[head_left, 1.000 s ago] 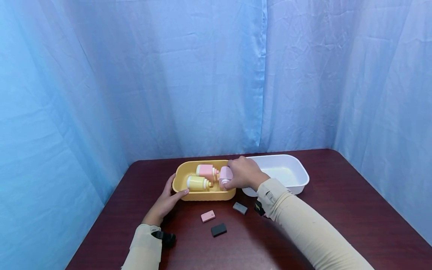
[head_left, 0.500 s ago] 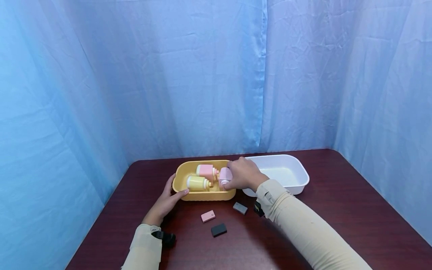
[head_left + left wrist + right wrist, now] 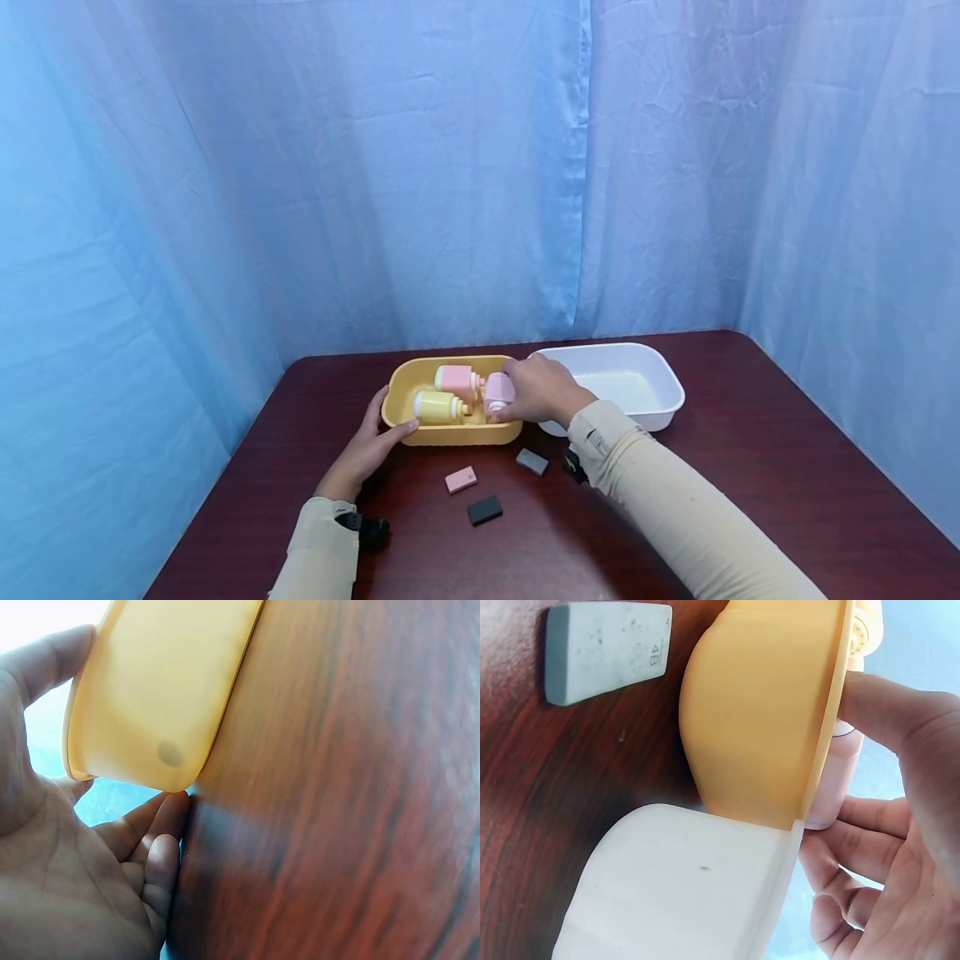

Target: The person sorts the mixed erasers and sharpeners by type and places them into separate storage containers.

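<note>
Right hand: the right hand (image 3: 538, 390) reaches into the right end of the yellow tub (image 3: 397, 410), fingers and thumb curled round a pink bottle (image 3: 498, 393); in the right wrist view the thumb (image 3: 900, 720) lies over the tub rim and the fingers (image 3: 855, 847) wrap the bottle (image 3: 836, 780) from the other side.
Pink bottle: sits inside the tub at its right end, mostly hidden by the hand. Its long axis seems to run roughly towards the person; which end is the cap I cannot tell.
Left hand: the left hand (image 3: 371, 442) rests on the tub's near left corner, fingers fairly straight, thumb along the front wall; in the left wrist view the fingertips (image 3: 161, 817) touch the corner of the tub (image 3: 157, 690) where it meets the surface.
Other bottles: a second pink bottle (image 3: 454, 378) and a yellow bottle (image 3: 435, 407) lie on their sides in the tub, long axes left to right, necks pointing right towards the held bottle.
Tub: long axis left to right on the surface (image 3: 750, 467), its right end touching the white tub (image 3: 660, 379).
Blocks: a pink block (image 3: 461, 480), a grey block (image 3: 532, 461) and a black block (image 3: 485, 510) lie on the surface just in front of the yellow tub, apart from one another.
Backdrop: a blue curtain (image 3: 300, 183).
</note>
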Demonstrator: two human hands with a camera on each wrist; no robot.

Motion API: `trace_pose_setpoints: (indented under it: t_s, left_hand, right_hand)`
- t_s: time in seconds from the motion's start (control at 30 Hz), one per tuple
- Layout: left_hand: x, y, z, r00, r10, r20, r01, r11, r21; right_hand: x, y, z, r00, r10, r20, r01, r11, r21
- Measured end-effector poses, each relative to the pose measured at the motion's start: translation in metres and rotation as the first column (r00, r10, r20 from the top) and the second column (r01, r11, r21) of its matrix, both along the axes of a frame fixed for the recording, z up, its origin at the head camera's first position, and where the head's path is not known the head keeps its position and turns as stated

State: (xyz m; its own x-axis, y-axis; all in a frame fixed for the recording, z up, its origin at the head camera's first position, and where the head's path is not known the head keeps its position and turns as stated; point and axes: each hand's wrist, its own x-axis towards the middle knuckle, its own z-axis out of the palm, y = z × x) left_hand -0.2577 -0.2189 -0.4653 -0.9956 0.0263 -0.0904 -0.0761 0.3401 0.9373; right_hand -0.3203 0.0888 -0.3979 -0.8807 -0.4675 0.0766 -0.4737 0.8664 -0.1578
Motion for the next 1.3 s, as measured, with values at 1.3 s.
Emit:
trace_pose_setpoints:
  t_s: [1.3]
  left_hand:
    - [0.003,0.001,-0.002,1.000,0.003,0.018,-0.003,1.000,-0.008]
  right_hand:
    - [0.025,0.186,-0.018,0.929,-0.366,-0.056,0.270,0.773,-0.574]
